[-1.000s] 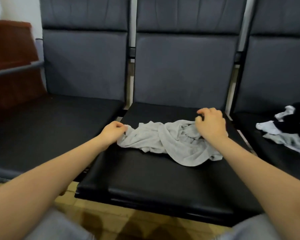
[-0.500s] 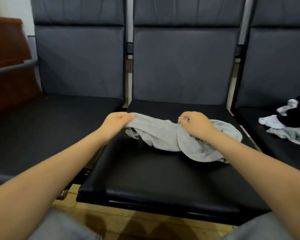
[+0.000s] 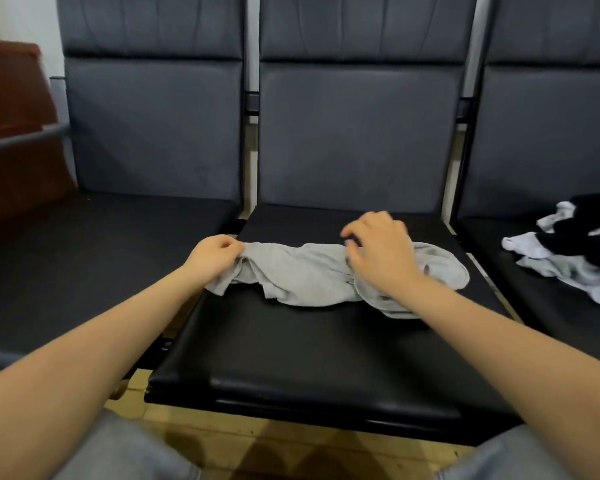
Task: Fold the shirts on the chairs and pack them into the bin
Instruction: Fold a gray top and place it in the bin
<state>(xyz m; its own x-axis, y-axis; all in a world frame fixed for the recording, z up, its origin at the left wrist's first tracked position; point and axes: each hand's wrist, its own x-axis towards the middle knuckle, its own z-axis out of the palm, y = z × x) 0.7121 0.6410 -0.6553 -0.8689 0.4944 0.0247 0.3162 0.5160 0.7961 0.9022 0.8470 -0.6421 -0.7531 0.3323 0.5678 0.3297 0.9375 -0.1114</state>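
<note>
Head view: left hand is pinching the left end of the grey shirt, fingers pressed together. Right hand, fingers loosely spread, is resting on the shirt, which is lying bunched on the middle chair.

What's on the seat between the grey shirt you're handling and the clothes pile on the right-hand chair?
Nothing: the head view shows only bare black seat and the gap between chairs between the grey shirt and the clothes pile.

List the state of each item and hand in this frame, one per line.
grey shirt: crumpled, unfolded, on the middle seat.
left hand: pinching the shirt's left end.
right hand: fingers curled on the shirt, grip unclear.
clothes pile: heaped, unfolded, on the right seat.
bin: not visible.
</note>
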